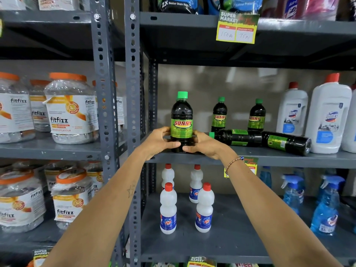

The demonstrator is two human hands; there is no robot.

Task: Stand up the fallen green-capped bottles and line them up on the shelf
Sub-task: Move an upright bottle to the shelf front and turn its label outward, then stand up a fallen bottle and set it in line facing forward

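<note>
Two hands' fingers (169,144) clasping upright bottle (181,122), two fallen bottles (237,137) beside

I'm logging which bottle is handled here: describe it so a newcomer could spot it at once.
On the grey metal shelf with the white Domex bottles, find the dark, green-capped Sunny bottles. The one held stands upright at the front left edge, gripped low by the left hand and right hand.

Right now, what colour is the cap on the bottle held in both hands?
Bright green, on the upright bottle; its cap shows clearly in the head view.
</note>
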